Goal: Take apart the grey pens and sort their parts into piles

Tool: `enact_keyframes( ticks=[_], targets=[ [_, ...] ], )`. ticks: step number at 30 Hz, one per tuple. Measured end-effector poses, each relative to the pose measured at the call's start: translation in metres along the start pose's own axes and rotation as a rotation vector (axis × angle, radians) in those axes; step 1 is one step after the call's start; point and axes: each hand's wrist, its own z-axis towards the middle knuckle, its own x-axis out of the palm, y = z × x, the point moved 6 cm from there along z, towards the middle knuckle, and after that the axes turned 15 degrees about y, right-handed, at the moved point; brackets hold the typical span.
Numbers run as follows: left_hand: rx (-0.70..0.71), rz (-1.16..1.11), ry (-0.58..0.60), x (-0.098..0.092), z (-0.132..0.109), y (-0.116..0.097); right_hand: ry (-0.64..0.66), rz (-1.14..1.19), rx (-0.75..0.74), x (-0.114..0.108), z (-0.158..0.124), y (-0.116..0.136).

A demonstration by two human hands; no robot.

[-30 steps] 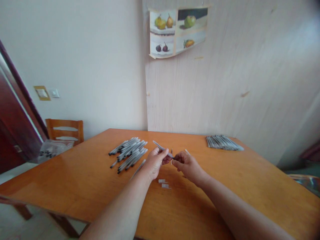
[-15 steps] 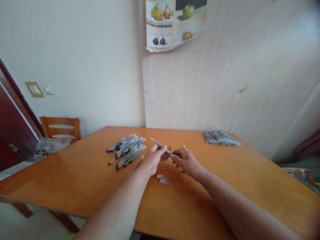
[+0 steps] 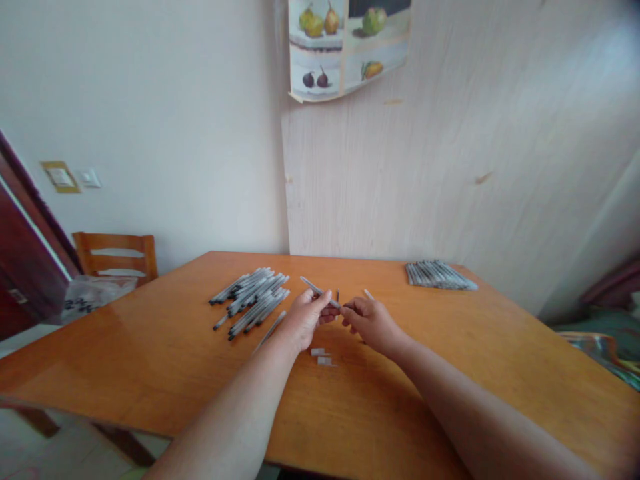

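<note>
Both hands meet just above the table point(image 3: 150, 353) at the centre of the frame. The left hand point(image 3: 303, 319) pinches a grey pen point(image 3: 313, 288), which slants up towards the upper left. The right hand point(image 3: 369, 321) has its fingertips closed on the pen's lower right end. A thin dark piece point(image 3: 338, 295) sticks up between the 2 hands, too small to identify.

Any print on the pen is too small to read. The poster point(image 3: 345, 47) at the top centre shows 4 fruit pictures and no legible words.

A loose pile of pens point(image 3: 250, 300) lies left of the hands, and 1 single pen point(image 3: 273, 328) rests beside the left wrist. 2 small pale pieces point(image 3: 320, 356) lie just below the hands. A neater bundle of pens point(image 3: 439, 275) sits well apart at the right, near the wall.

Compared with 0.5 s ago, both hands keep the same grip on the pen. Everything has slid slightly up and left in the frame, and the poster's top edge is cut off a little more.
</note>
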Motion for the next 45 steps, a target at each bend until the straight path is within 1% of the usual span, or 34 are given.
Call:
enact_keyframes(
  ticks=[2, 5, 8, 15, 17, 21, 23, 30, 34, 45],
  targets=[
    [-0.003, 0.003, 0.004, -0.001, 0.001, 0.001, -0.020, -0.055, -0.008, -0.002, 0.000, -0.001],
    [-0.014, 0.002, 0.008, -0.001, 0.002, 0.003, -0.096, -0.161, -0.045, -0.006, 0.000, 0.002],
    [-0.025, -0.002, 0.002, -0.002, 0.002, 0.006, -0.145, -0.241, -0.085, -0.008, -0.001, 0.006],
    [-0.034, -0.019, 0.005, -0.002, 0.003, 0.008, -0.157, -0.288, -0.083, -0.009, -0.001, 0.010],
    [-0.022, -0.039, 0.027, -0.001, 0.002, 0.007, -0.165, -0.286, -0.068, -0.010, -0.001, 0.009],
    [0.000, -0.096, 0.113, 0.004, 0.001, 0.005, -0.177, -0.282, -0.046, -0.013, 0.001, 0.005],
    [-0.005, -0.105, 0.129, 0.005, 0.001, 0.006, -0.182, -0.279, -0.040, -0.014, 0.001, 0.004],
    [-0.041, -0.119, 0.046, -0.001, 0.004, 0.011, -0.174, -0.281, -0.057, -0.012, -0.001, 0.007],
    [-0.045, -0.129, 0.014, -0.005, 0.004, 0.011, -0.138, -0.286, -0.060, -0.012, -0.001, 0.008],
    [-0.008, -0.213, -0.060, -0.010, 0.003, 0.004, -0.065, -0.262, -0.087, -0.020, -0.002, 0.010]
  ],
)
